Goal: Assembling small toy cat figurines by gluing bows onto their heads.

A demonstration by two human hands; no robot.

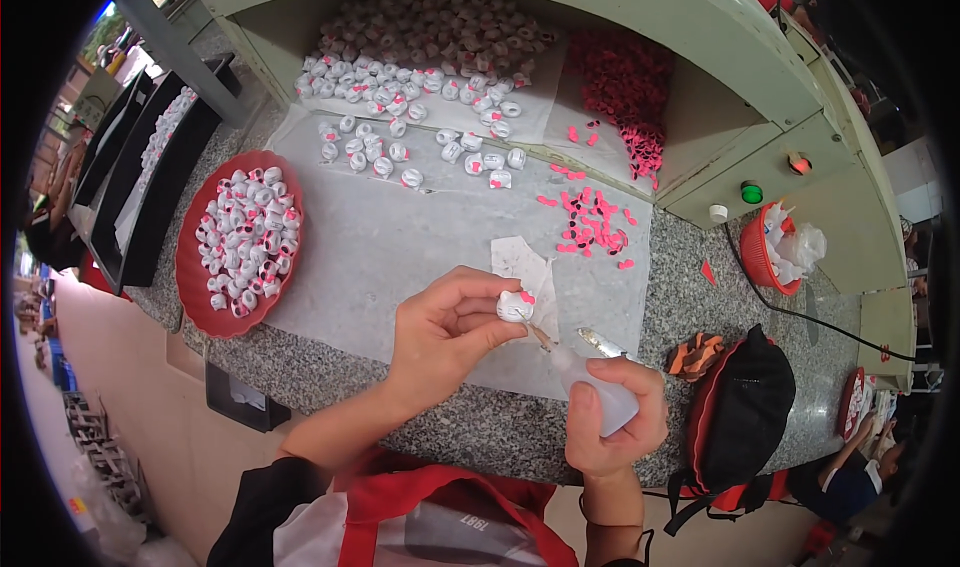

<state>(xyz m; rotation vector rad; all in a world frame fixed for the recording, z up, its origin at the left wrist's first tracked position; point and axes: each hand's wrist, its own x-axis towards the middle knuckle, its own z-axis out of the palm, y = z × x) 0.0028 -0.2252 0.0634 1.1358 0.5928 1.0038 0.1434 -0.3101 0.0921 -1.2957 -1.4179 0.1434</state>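
Note:
My left hand (445,327) pinches a small white rounded figure head (515,307) with a pink bow-like piece on it, between thumb and fingers. In my right hand (620,417) is a translucent squeeze bottle (598,392), its thin brownish nozzle pointing up at the lower side of the figure head. Whether the tip touches it I cannot tell. A whitish paper scrap (522,267) lies just behind the figure head. Loose pink pieces (590,222) are scattered on the sheet beyond, to the right. Several more white heads (383,167) lie toward the shelf.
A red oval tray (190,277) full of white heads stands at left. The shelf holds a heap of white heads (420,32) and a pile of pink pieces (620,77). At right are a red basket (772,257), a black cable (800,315) and a black bag (748,397).

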